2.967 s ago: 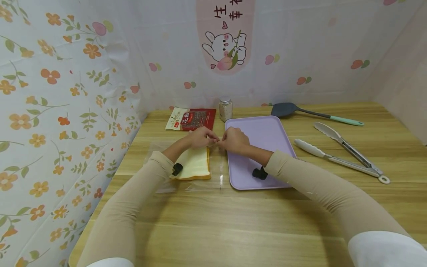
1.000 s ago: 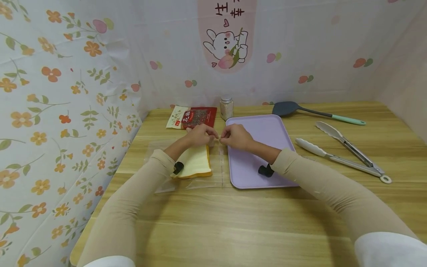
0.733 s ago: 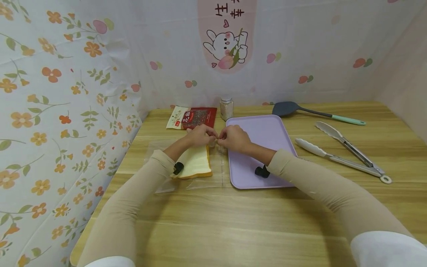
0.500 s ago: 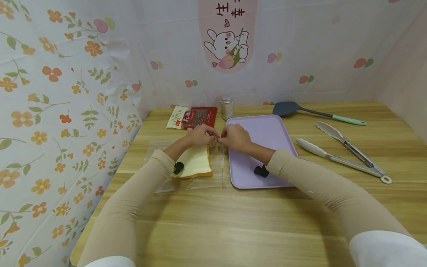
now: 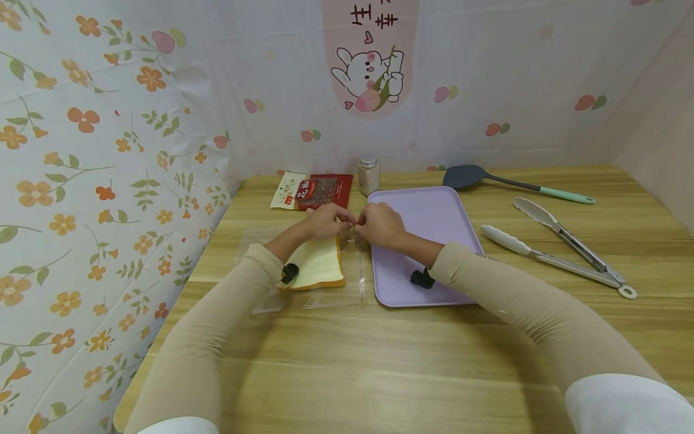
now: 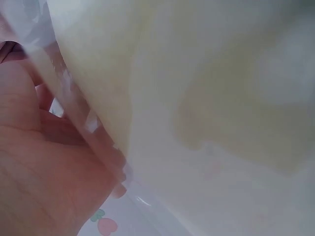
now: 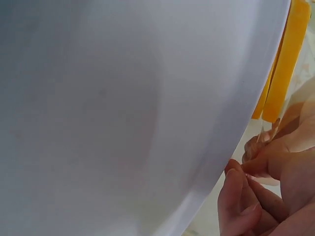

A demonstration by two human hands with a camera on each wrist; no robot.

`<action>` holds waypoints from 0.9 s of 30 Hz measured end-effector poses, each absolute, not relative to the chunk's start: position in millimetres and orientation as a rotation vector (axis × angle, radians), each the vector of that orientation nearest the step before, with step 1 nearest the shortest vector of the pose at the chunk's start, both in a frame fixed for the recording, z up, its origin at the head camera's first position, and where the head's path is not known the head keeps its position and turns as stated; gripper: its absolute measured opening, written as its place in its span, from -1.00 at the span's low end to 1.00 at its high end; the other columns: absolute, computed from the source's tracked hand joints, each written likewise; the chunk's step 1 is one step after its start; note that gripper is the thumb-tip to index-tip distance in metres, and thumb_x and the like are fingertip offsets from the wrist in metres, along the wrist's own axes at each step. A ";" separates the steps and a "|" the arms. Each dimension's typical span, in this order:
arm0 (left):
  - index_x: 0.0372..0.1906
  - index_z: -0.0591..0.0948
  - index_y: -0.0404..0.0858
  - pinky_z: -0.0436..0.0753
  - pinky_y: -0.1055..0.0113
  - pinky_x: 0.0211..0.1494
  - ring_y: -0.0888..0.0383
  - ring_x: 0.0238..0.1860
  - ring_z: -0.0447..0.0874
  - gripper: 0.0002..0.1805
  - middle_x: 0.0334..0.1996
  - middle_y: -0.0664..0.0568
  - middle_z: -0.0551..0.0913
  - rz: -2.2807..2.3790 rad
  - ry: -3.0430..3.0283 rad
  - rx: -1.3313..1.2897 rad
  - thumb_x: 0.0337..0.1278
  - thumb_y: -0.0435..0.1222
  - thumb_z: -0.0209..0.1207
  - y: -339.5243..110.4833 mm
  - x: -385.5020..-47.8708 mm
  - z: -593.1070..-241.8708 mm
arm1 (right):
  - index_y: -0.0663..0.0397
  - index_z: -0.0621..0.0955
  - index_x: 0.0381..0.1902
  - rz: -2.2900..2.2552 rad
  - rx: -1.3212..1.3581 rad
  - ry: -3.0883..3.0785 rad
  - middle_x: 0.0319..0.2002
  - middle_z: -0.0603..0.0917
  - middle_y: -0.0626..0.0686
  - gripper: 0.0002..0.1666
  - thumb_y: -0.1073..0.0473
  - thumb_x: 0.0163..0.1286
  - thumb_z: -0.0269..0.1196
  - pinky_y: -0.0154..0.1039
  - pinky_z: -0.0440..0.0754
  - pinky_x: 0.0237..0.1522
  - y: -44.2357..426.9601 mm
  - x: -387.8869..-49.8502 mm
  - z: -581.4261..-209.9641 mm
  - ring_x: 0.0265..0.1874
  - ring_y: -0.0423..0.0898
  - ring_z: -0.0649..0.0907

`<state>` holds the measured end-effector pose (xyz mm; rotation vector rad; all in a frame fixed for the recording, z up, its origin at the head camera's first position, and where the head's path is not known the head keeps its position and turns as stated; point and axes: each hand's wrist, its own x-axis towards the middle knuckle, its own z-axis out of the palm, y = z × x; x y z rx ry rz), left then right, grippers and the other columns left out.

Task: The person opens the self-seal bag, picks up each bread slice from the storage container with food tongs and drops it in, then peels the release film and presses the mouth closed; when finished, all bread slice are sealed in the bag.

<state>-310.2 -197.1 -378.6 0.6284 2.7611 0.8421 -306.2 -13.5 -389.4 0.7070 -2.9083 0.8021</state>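
Clear plastic bag (image 5: 353, 274), one, flat on a wood-grain table (image 5: 347, 361). Sliced toast bread (image 5: 317, 268), apparently two slices stacked, lying within the outline of the bag; two orange crust edges visible in the right wrist view. Left hand (image 5: 327, 221), over the far end of the bread, fingers curled, thumb and forefinger pinching the film at the bag's far right corner. Right hand (image 5: 381, 224), above the left edge of a lilac tray (image 5: 428, 208), fingers curled, pinching at the same spot; fingertips of both hands meeting, the exact piece of film between them too small to tell. Recent change, slight: right fingertips, set a little apart from the left ones a second ago, now drawn up against them; bread, bag and tray unmoved. Bearing on the work, by judgement: fine finger work at the bag's edge, little advanced, no opening plainly visible. Adjacent items: Sichuan pepper packet (image 5: 325, 191), red and cream, beyond the left hand; lidded glass jar (image 5: 369, 176), upright, by the tray's far left corner; dark-headed spatula (image 5: 463, 176), mint handle, beyond the tray; metal tongs (image 5: 577, 247), spread, right of the tray.
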 end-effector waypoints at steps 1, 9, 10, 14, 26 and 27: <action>-0.09 0.78 -0.10 -0.27 -0.58 0.25 0.15 -0.13 0.59 -0.75 -0.20 0.13 0.78 0.843 2.758 0.633 0.33 -0.27 0.11 -197.2 -310.2 -378.6 | 0.09 0.79 -0.45 0.805 0.709 -2.908 -0.56 0.69 -0.05 -0.81 0.12 0.25 0.34 -0.27 0.51 -0.61 -13.6 -305.9 -389.4 -0.61 -0.15 0.57; -0.09 0.78 -0.09 -0.30 -0.58 0.25 0.13 -0.08 0.60 -0.75 -0.15 0.13 0.77 0.829 2.754 0.626 0.34 -0.27 0.11 -198.1 -310.2 -377.8 | 0.06 0.78 -0.51 0.813 0.685 -2.897 -0.60 0.67 -0.06 -0.81 0.13 0.23 0.33 -0.27 0.48 -0.64 -13.9 -305.0 -388.0 -0.63 -0.14 0.56; -0.09 0.78 -0.09 -0.30 -0.58 0.25 0.12 -0.06 0.61 -0.75 -0.14 0.13 0.77 0.827 2.754 0.625 0.34 -0.27 0.11 -198.2 -310.2 -377.7 | 0.08 0.78 -0.51 0.830 0.682 -2.898 -0.59 0.68 -0.05 -0.81 0.13 0.23 0.34 -0.27 0.49 -0.64 -14.0 -305.0 -387.6 -0.62 -0.13 0.57; -0.09 0.78 -0.09 -0.32 -0.59 0.24 0.13 0.00 0.61 -0.76 -0.11 0.13 0.76 0.825 2.750 0.629 0.34 -0.28 0.12 -198.4 -310.2 -377.5 | 0.09 0.77 -0.53 0.865 0.656 -2.914 -0.56 0.70 -0.03 -0.80 0.11 0.20 0.38 -0.26 0.52 -0.61 -14.7 -305.7 -386.4 -0.59 -0.12 0.59; -0.08 0.79 -0.08 -0.22 -0.53 0.26 0.14 -0.12 0.60 -0.77 -0.23 0.15 0.78 0.794 2.773 0.608 0.34 -0.25 0.15 -197.2 -309.9 -376.1 | 0.07 0.68 -0.61 0.824 0.600 -2.958 -0.61 0.63 -0.02 -0.73 0.09 0.24 0.35 -0.26 0.46 -0.64 -17.2 -305.7 -385.7 -0.62 -0.12 0.55; -0.10 0.79 -0.06 -0.18 -0.51 0.26 0.14 -0.12 0.59 -0.78 -0.24 0.16 0.78 0.785 2.784 0.595 0.34 -0.23 0.15 -196.7 -309.8 -376.1 | 0.07 0.68 -0.61 0.825 0.597 -2.958 -0.62 0.63 -0.02 -0.72 0.09 0.25 0.35 -0.26 0.45 -0.64 -16.8 -305.9 -385.7 -0.62 -0.12 0.55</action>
